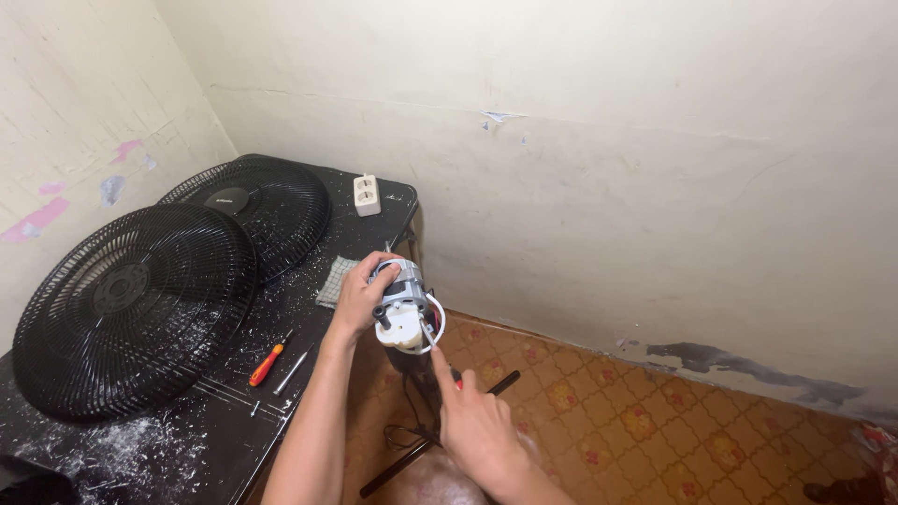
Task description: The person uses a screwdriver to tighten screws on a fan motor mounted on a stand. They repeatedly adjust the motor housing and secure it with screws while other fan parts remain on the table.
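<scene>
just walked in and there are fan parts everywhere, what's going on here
A person grips a small grey and white fan motor in the left hand, held off the edge of a black table. The right hand works a tool at the motor's white end. Two round black fan grilles lie on the table beside an orange-handled screwdriver and a white socket block.

Cream plaster walls point(599, 140), scuffed and paint-flecked, meet in a corner above a black counter point(234, 421) dusted with white debris; orange patterned floor tiles point(655, 421) lie beside it.
</scene>
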